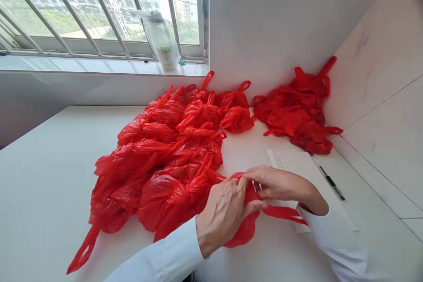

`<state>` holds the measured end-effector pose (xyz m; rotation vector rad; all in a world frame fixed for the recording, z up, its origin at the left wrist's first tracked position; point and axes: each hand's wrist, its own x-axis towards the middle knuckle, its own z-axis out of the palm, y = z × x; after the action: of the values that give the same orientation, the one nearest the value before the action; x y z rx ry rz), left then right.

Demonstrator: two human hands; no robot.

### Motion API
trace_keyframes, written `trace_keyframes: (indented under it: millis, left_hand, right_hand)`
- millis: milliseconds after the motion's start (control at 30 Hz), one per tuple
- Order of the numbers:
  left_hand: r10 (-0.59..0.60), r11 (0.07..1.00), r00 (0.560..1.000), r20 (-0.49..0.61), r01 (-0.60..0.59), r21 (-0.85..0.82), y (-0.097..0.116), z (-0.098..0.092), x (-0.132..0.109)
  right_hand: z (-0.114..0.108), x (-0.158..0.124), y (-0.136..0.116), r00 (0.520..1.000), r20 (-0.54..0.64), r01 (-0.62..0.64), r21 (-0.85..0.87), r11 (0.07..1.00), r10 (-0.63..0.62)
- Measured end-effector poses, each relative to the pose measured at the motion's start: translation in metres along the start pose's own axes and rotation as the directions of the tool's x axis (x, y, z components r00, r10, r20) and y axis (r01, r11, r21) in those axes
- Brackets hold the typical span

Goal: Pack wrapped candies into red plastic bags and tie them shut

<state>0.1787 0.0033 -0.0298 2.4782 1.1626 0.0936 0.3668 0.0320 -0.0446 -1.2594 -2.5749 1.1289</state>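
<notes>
A small red plastic bag (246, 229) lies on the white table (42, 176) near the front, its handles trailing to the right. My left hand (224, 213) is closed on the bag's top, thumb pressed against the plastic. My right hand (277, 183) pinches the same bag from the right, fingers together on its knot area. Both wrists wear white sleeves. Just left of the hands lies a large heap of tied red bags (165, 158).
A second, smaller pile of red bags (297, 112) sits in the back right corner against the tiled wall. A sheet of paper (297, 163) and a pen (330, 180) lie right of my hands. A plastic-wrapped bottle (163, 39) stands on the window sill.
</notes>
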Motion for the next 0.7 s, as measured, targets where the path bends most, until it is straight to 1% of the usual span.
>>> trace_keyframes:
  millis: [67, 167, 233, 300, 400, 467, 600, 667, 700]
  left_hand:
    - [0.031, 0.999, 0.999, 0.024, -0.030, -0.045, -0.002, -0.002, 0.004]
    - [0.107, 0.990, 0.994, 0.022, -0.104, -0.093, -0.012, -0.017, 0.006]
    - [0.128, 0.983, 0.992, -0.009, -0.128, -0.130, -0.020, -0.032, 0.006]
    - [0.133, 0.972, 0.988, -0.074, -0.144, -0.184, -0.029, -0.046, 0.005]
    - [0.141, 0.952, 0.980, -0.143, -0.174, -0.252, -0.043, -0.062, 0.003]
    - [0.125, 0.957, 0.981, -0.146, -0.158, -0.242, -0.050, -0.068, 0.002]
    - [0.034, 0.989, 0.995, -0.094, -0.047, -0.140, -0.058, -0.074, -0.002]
    - [0.037, 0.992, 0.996, -0.080, -0.046, -0.113, -0.056, -0.074, -0.004]
    - [0.053, 0.992, 0.994, -0.094, -0.063, -0.113, -0.053, -0.073, -0.005]
  right_hand:
    - [-0.001, 0.002, -0.002, 1.000, 0.031, 0.006, 0.033, 0.999, -0.007]
    - [-0.009, -0.003, -0.003, 1.000, 0.009, -0.026, 0.038, 0.999, 0.026]
    - [-0.017, -0.011, -0.004, 0.998, -0.020, -0.061, 0.038, 0.997, 0.062]
    - [-0.027, -0.020, -0.005, 0.994, -0.058, -0.093, 0.037, 0.995, 0.095]
    - [-0.037, -0.031, -0.006, 0.989, -0.099, -0.106, 0.046, 0.993, 0.110]
    - [-0.040, -0.035, -0.004, 0.984, -0.116, -0.131, 0.040, 0.991, 0.134]
    - [-0.038, -0.037, 0.001, 0.967, -0.112, -0.233, -0.024, 0.972, 0.229]
    - [-0.037, -0.036, 0.000, 0.961, -0.128, -0.252, -0.045, 0.967, 0.245]
    - [-0.036, -0.035, -0.002, 0.957, -0.156, -0.254, -0.039, 0.966, 0.245]
